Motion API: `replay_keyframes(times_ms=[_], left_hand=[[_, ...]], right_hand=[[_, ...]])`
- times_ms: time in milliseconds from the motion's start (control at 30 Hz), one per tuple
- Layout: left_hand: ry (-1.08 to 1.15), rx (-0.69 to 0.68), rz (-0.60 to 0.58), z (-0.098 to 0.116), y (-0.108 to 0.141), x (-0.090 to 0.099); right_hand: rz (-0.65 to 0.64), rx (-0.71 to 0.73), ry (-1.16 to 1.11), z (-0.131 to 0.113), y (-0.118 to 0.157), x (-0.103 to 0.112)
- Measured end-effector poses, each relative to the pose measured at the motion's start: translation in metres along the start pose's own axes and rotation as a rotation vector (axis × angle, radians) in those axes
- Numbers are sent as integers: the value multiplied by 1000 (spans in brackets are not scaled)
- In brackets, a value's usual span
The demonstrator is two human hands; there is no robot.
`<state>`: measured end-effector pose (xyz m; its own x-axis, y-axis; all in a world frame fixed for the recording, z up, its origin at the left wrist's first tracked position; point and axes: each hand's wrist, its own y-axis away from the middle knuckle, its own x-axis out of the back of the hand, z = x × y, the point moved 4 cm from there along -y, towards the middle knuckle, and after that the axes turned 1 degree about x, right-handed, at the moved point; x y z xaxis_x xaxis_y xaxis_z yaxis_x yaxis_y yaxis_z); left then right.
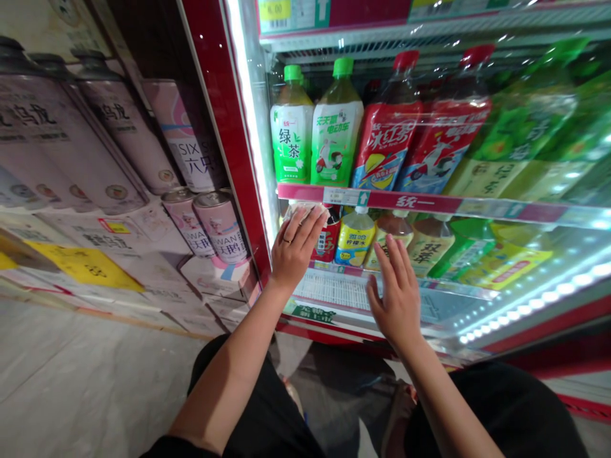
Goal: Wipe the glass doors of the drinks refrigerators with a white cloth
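Head view: one white cloth, frame centre, under the left hand.
Left fingers straight over it, can't tell if gripped; right hand open, holding nothing, before the lower bottles, at least six. Likely risk: cloth drops if left fingers lift. Upper shelf: two white-and-green bottles, two red bottles. Left of centre: two small cans.
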<state>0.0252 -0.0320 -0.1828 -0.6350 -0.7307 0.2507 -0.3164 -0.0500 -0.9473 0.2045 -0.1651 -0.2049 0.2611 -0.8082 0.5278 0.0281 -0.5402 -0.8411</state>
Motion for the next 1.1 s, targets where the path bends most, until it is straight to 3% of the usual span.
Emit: replay_keyframes(times_ms=[200,333,433,533,700,800,933,1033,1100], left_hand=[[8,135,17,-31,-1,3],[-41,90,80,-22,2,3],[-53,34,63,-14,2,3],[-48,25,43,-21,0,4],[-70,98,112,-43,5,4],[-57,104,107,-37,11,1],[-59,8,15,-21,15,-2],[-67,-20,-6,-25,11,-1],[-62,34,34,-35,7,1]], right_hand=[[-18,-8,-5,-3,2,-1],[-43,-19,-13,-8,5,-6],[-48,-13,-26,-15,5,-9],[-43,8,-37,-21,3,-12],[-41,20,-53,-30,-4,-12],[-29,16,-82,-36,-12,-12],[-25,49,-115,-48,-25,-14],[-33,86,-125,-54,-33,-17],[-35,108,-123,-54,-37,-20]])
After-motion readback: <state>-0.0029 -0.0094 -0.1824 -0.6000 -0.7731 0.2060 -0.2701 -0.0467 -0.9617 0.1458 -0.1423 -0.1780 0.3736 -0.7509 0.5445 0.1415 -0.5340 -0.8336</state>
